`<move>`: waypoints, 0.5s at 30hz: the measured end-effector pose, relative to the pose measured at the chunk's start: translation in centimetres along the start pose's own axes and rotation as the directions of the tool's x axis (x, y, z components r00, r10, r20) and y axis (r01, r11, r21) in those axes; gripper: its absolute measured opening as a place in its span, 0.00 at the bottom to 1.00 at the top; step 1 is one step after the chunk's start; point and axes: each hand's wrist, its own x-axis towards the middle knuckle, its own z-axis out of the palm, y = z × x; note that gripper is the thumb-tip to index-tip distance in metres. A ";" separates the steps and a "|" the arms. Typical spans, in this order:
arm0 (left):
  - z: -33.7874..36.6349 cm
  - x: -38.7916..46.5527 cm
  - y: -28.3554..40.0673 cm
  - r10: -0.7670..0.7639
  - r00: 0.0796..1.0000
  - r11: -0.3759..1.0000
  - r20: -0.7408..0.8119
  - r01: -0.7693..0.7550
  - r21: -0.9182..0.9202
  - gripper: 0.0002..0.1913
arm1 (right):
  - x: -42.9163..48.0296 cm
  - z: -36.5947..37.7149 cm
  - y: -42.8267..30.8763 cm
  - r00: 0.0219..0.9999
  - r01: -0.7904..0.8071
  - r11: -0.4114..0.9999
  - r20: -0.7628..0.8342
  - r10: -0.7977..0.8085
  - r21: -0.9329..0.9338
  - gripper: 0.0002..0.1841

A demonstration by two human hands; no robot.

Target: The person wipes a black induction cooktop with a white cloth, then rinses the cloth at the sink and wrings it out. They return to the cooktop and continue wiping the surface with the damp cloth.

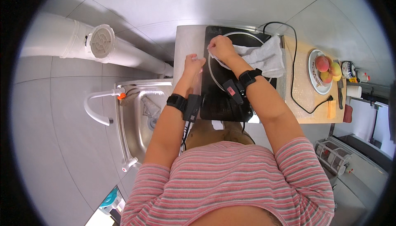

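Note:
A black induction cooktop (221,103) with a white ring lies on the counter in front of me. My right hand (221,48) grips one end of a white cloth (264,57) over the cooktop's far left part. The cloth trails to the right across the cooktop, its bunched end near the right edge. Just left of the cooktop, my left hand (195,65) is over the pale counter strip (188,42), fingers apart and curved. I see nothing held in it. Each wrist wears a black strap with a small black device.
A steel sink (140,117) with a white faucet (92,105) stands at left, below a thick white pipe (133,59). On the wooden board (304,114) at right are a plate (312,71) of peaches (323,64), a knife (340,94) and a black power cord (294,80).

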 end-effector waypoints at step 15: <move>0.0 0.0 0.6 -0.047 0.999 0.998 0.004 0.047 0.036 0.25 | -11.8 -3.3 -0.2 0.899 0.217 0.973 0.371 -0.233 0.085 0.02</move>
